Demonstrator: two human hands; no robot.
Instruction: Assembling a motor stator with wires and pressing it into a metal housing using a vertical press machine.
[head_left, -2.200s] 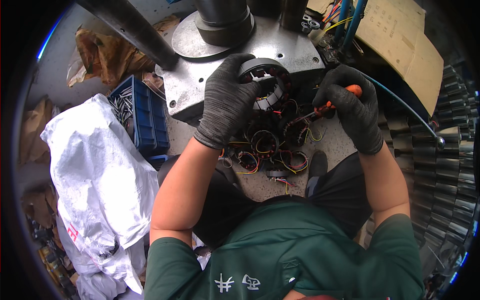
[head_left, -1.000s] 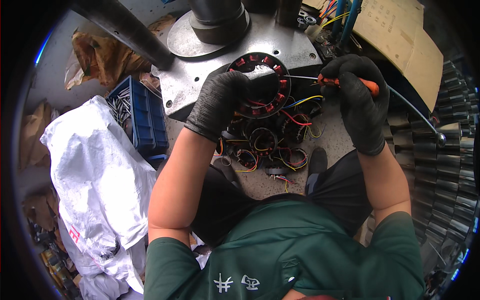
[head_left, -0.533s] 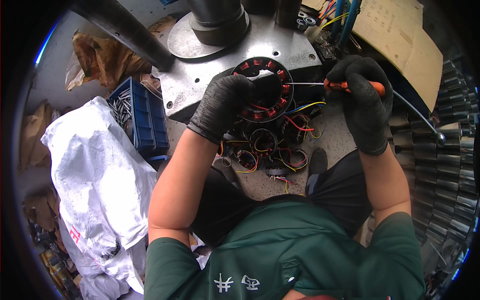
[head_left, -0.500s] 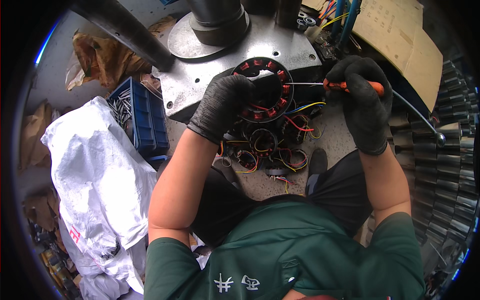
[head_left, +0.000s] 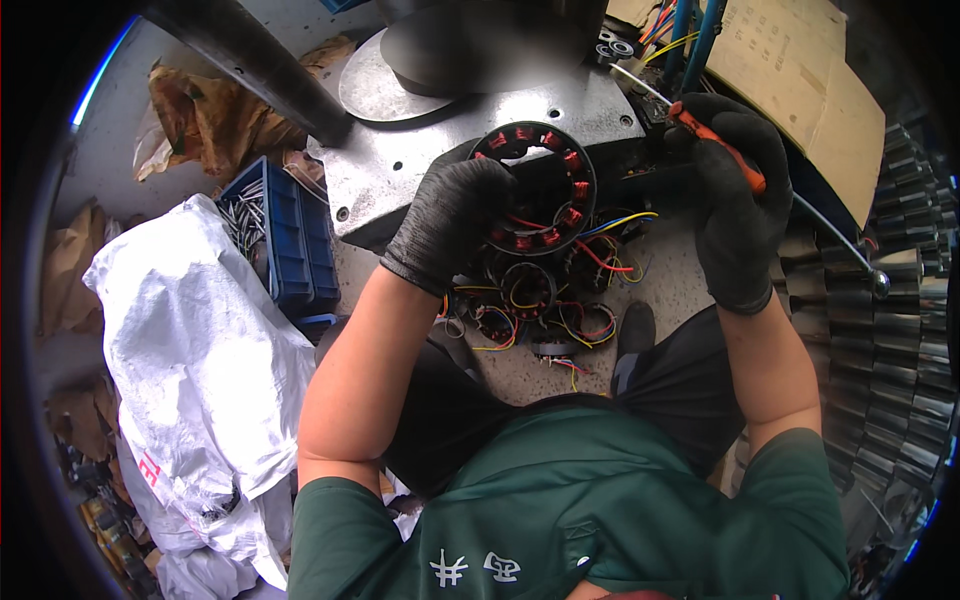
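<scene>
In my gloved left hand [head_left: 450,210] is a motor stator [head_left: 581,190], a black ring with red copper windings around its inside. The fingers are closed on the ring's left side, and a red wire trails from its lower right. To the right, my gloved right hand [head_left: 740,205] is wrapped round the orange-red handle of a screwdriver [head_left: 718,145]. Its long thin shaft slants up and left, apart from the stator, with the tip near small bearings [head_left: 620,47]. Below the held ring, several more stators [head_left: 528,290] with coloured wires lie on the floor between my feet.
A metal press base [head_left: 380,165] with a thick column stands ahead. On the left are a blue bin [head_left: 300,245] of metal parts and a white sack [head_left: 200,350]. Cardboard [head_left: 800,90] leans at the far right, above stacked metal cylinders [head_left: 890,340]. A ball-ended lever [head_left: 880,281] juts out there.
The screwdriver shaft has swung up and away from the stator, which it reached half a second ago. The stator has shifted slightly right and down in my left hand.
</scene>
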